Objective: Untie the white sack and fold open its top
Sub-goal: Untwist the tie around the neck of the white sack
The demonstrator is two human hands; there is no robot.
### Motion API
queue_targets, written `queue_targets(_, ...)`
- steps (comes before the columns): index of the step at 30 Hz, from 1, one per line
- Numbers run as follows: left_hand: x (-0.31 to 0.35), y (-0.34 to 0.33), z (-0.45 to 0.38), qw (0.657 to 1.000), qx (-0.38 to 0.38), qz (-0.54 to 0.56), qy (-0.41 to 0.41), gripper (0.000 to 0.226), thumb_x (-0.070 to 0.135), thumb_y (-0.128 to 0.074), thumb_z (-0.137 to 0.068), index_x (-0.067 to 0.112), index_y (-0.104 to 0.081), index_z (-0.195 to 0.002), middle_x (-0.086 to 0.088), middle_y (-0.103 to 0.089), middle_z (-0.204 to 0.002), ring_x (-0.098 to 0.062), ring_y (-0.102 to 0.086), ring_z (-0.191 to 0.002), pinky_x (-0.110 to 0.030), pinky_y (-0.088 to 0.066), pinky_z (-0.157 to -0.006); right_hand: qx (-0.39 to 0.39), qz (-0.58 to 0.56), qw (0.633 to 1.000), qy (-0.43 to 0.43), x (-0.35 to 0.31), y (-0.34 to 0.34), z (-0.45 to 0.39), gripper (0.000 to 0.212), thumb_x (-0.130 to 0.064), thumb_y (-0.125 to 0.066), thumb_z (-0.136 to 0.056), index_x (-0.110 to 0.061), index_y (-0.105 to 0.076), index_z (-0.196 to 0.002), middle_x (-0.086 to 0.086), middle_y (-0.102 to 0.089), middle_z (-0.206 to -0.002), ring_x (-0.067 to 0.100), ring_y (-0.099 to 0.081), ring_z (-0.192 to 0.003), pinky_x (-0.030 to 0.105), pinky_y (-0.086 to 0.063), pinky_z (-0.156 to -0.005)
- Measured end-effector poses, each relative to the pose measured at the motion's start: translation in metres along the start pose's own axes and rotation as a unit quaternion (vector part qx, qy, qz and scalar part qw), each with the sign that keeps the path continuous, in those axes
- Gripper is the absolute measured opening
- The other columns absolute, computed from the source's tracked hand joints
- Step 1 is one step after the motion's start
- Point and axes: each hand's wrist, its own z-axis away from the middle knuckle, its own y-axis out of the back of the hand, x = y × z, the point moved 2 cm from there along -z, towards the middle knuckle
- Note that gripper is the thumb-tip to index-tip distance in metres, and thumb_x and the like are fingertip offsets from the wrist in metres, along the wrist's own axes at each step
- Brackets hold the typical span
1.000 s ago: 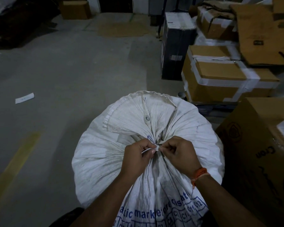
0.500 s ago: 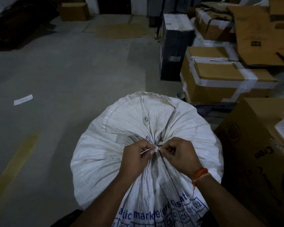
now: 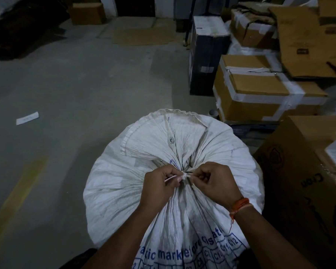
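Note:
A full white woven sack [image 3: 114, 191] with blue print stands on the floor right in front of me. Its neck is gathered into a tight bunch, and the loose top [image 3: 159, 136] fans out flat beyond the knot. A thin white tie [image 3: 183, 176] binds the neck. My left hand [image 3: 159, 185] pinches one end of the tie between thumb and fingers. My right hand [image 3: 213, 183], with an orange thread on the wrist, pinches the tie at the knot from the other side. The knot itself is mostly hidden by my fingertips.
Taped cardboard boxes [image 3: 260, 94] and a dark box [image 3: 208, 55] are stacked on the right, with a big brown carton [image 3: 308, 191] touching the sack's right side. A grey concrete floor [image 3: 76, 84] stretches left, with a paper strip [image 3: 27, 118] and a yellow line [image 3: 17, 193].
Both hands stay at the knot, with only small finger shifts. The camera has tipped slightly. The sack is still tied.

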Motion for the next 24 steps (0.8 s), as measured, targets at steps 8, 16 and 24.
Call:
queue_targets(8, 0.002, -0.001, 0.002, 1.000, -0.002, -0.027, -0.008, 0.012, 0.007, -0.079, -0.086, 0.018, -0.081, -0.087, 0.009, -0.079, -0.079, -0.005, -0.074, -0.075, -0.029, -0.061, -0.074, -0.027, -0.010, 1.000, 0.011, -0.005, -0.008, 0.000, 0.008, -0.024, -0.080, -0.077, -0.021, -0.074, -0.073, -0.007, -0.068, -0.070, 0.006, -0.063, -0.063, 0.011, -0.046, -0.057)
queue_targets(16, 0.001, -0.005, 0.002, 1.000, -0.015, 0.000, 0.010, 0.014, 0.005, -0.078, -0.086, 0.019, -0.081, -0.088, 0.008, -0.078, -0.077, -0.010, -0.075, -0.073, -0.044, -0.064, -0.077, -0.045, 0.049, 0.997, 0.034, -0.002, -0.002, -0.001, 0.012, -0.024, -0.077, -0.079, -0.021, -0.072, -0.068, -0.010, -0.062, -0.062, 0.001, -0.056, -0.058, 0.007, -0.035, -0.057)
queue_targets(24, 0.005, 0.007, 0.001, 0.998, 0.021, 0.039, 0.053, 0.015, 0.023, -0.064, -0.100, 0.028, -0.076, -0.106, 0.007, -0.082, -0.091, -0.009, -0.078, -0.086, -0.041, -0.063, -0.084, -0.027, 0.030, 0.999, 0.021, -0.004, -0.004, -0.002, 0.014, -0.024, -0.079, -0.079, -0.025, -0.070, -0.068, -0.018, -0.054, -0.059, -0.010, -0.056, -0.061, 0.001, -0.038, -0.059)
